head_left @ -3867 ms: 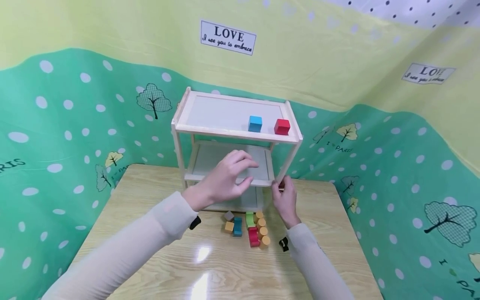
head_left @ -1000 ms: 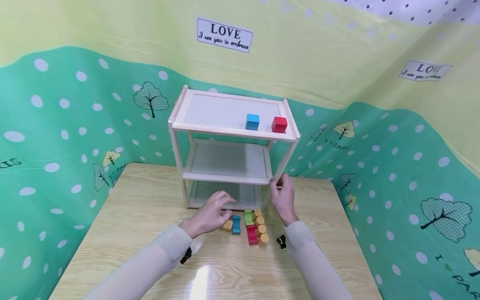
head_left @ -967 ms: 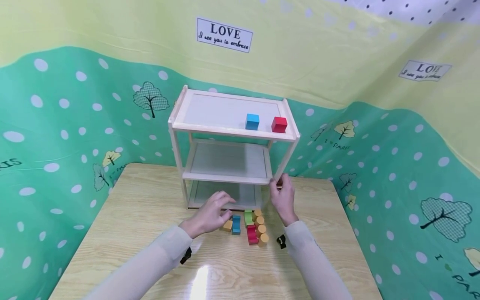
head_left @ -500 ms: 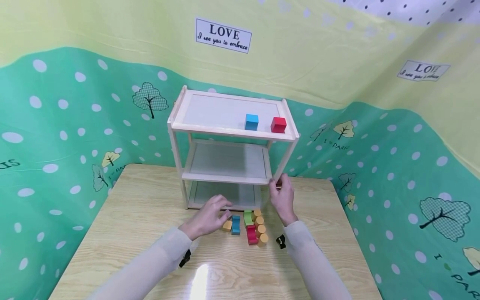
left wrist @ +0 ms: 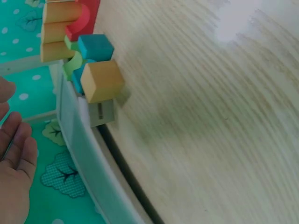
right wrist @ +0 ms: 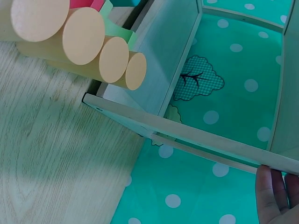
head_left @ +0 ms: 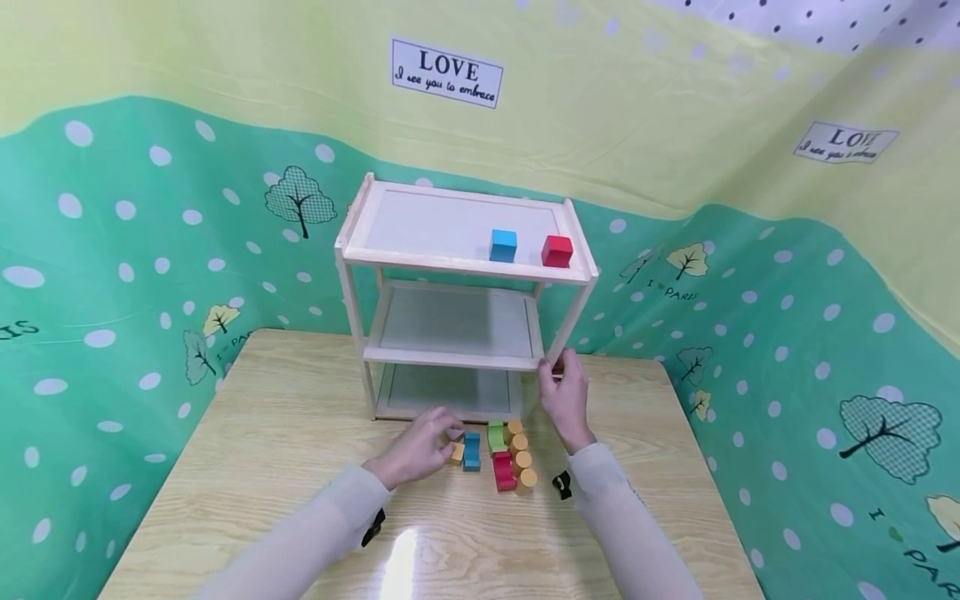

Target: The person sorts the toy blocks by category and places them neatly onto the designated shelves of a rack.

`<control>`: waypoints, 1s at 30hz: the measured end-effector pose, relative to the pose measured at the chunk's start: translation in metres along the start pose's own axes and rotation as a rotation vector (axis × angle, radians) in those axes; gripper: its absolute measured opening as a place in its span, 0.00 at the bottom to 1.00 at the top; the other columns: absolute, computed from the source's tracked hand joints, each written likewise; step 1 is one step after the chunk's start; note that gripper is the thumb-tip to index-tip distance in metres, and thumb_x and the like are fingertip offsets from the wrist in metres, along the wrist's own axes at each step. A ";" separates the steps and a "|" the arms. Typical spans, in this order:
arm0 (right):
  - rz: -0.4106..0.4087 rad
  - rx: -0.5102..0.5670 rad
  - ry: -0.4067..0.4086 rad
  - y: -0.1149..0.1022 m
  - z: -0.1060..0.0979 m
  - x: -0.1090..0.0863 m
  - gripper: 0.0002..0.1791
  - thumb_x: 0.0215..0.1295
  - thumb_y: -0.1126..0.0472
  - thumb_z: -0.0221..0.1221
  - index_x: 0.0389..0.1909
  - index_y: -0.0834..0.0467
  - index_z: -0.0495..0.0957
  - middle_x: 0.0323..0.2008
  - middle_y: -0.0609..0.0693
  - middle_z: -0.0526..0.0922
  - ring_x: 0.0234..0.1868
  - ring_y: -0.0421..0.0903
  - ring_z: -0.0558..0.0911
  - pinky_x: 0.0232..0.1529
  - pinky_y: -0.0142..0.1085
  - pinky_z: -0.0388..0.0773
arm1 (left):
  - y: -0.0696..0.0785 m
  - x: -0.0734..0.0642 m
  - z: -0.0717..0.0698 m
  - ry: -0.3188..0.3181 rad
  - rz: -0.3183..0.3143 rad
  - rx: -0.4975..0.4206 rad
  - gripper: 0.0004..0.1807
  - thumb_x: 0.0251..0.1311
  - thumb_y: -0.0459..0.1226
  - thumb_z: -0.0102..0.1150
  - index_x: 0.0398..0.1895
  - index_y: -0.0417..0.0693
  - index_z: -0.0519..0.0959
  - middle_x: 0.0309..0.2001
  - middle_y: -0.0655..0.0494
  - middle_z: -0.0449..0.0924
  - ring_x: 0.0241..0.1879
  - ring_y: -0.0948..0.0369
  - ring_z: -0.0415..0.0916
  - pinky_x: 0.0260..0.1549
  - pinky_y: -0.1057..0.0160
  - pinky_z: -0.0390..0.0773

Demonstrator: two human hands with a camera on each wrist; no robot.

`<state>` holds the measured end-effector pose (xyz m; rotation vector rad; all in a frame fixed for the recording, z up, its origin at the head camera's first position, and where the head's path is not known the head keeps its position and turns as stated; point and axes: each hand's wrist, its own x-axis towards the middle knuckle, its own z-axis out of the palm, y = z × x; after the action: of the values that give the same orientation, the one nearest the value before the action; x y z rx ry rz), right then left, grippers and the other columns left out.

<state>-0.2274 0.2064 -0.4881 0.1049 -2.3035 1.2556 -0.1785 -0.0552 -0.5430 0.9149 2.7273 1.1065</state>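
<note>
My left hand (head_left: 418, 448) hovers with loosely bent fingers beside a grey block (head_left: 454, 434) and an orange cube (head_left: 457, 454) on the table. In the left wrist view, the fingers (left wrist: 17, 144) have nothing between them and stand apart from the grey block (left wrist: 102, 112). My right hand (head_left: 566, 398) grips the right front post of a pale wooden three-tier shelf (head_left: 435, 221) at the middle board's corner. Only its fingertips (right wrist: 267, 186) at the post show in the right wrist view. Next to the orange cube lies a blue notched block (head_left: 471, 452).
On the shelf's top sit a blue block (head_left: 503, 246) and a red block (head_left: 557, 252). Green (head_left: 497, 436) and red (head_left: 503, 471) notched blocks line up beside several orange cylinders (head_left: 527, 481). A patterned cloth (head_left: 135, 250) surrounds the table (head_left: 300, 367).
My left hand came down from before the middle board to the small blocks, then shifted slightly lower and nearer, uncovering the grey block. The right hand keeps its grip on the post.
</note>
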 end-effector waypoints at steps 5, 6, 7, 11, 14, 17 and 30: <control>-0.026 -0.004 0.018 0.000 0.000 -0.001 0.06 0.65 0.64 0.53 0.41 0.60 0.72 0.33 0.52 0.75 0.33 0.46 0.77 0.33 0.38 0.81 | -0.008 0.000 0.011 -0.005 0.001 0.010 0.19 0.55 0.32 0.62 0.51 0.41 0.78 0.48 0.53 0.76 0.49 0.53 0.74 0.50 0.57 0.77; -0.031 -0.005 0.019 0.000 0.000 -0.001 0.06 0.65 0.64 0.53 0.41 0.60 0.72 0.33 0.52 0.75 0.32 0.46 0.77 0.32 0.38 0.81 | -0.010 0.000 0.013 -0.007 0.002 0.009 0.19 0.55 0.32 0.62 0.51 0.40 0.78 0.48 0.52 0.76 0.49 0.53 0.74 0.50 0.57 0.77; -0.036 -0.007 0.022 0.000 0.000 -0.001 0.06 0.65 0.64 0.53 0.40 0.60 0.72 0.32 0.52 0.75 0.32 0.46 0.77 0.32 0.38 0.81 | -0.011 0.000 0.015 -0.009 0.001 0.011 0.19 0.54 0.31 0.62 0.51 0.40 0.78 0.48 0.51 0.76 0.49 0.53 0.74 0.51 0.57 0.77; -0.044 -0.009 0.028 0.001 -0.001 -0.001 0.05 0.65 0.64 0.53 0.40 0.61 0.72 0.32 0.52 0.75 0.32 0.46 0.77 0.32 0.38 0.81 | -0.015 0.000 0.021 -0.011 -0.003 0.017 0.20 0.52 0.31 0.63 0.51 0.40 0.78 0.48 0.50 0.77 0.49 0.54 0.73 0.52 0.56 0.76; -0.040 -0.008 0.026 0.001 0.000 -0.001 0.06 0.65 0.64 0.53 0.41 0.60 0.72 0.32 0.52 0.75 0.32 0.46 0.77 0.32 0.38 0.81 | -0.017 0.000 0.025 -0.014 -0.010 0.017 0.20 0.52 0.31 0.64 0.51 0.40 0.78 0.48 0.52 0.76 0.50 0.56 0.73 0.54 0.56 0.74; -0.035 -0.007 0.023 0.003 0.000 -0.001 0.06 0.65 0.64 0.54 0.41 0.60 0.72 0.33 0.52 0.75 0.33 0.46 0.77 0.32 0.38 0.81 | -0.019 0.001 0.030 -0.020 -0.021 0.032 0.20 0.51 0.31 0.64 0.50 0.41 0.78 0.49 0.53 0.75 0.52 0.56 0.71 0.55 0.56 0.73; -0.013 0.000 0.002 0.001 -0.001 -0.001 0.09 0.67 0.62 0.53 0.44 0.61 0.72 0.34 0.50 0.74 0.34 0.45 0.77 0.33 0.39 0.81 | -0.022 -0.002 0.042 -0.012 -0.048 0.100 0.19 0.51 0.31 0.65 0.49 0.40 0.79 0.47 0.54 0.73 0.51 0.56 0.71 0.52 0.58 0.75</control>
<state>-0.2267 0.2077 -0.4893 0.1182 -2.2973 1.2491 -0.1769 -0.0428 -0.5883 0.8597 2.8014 0.9609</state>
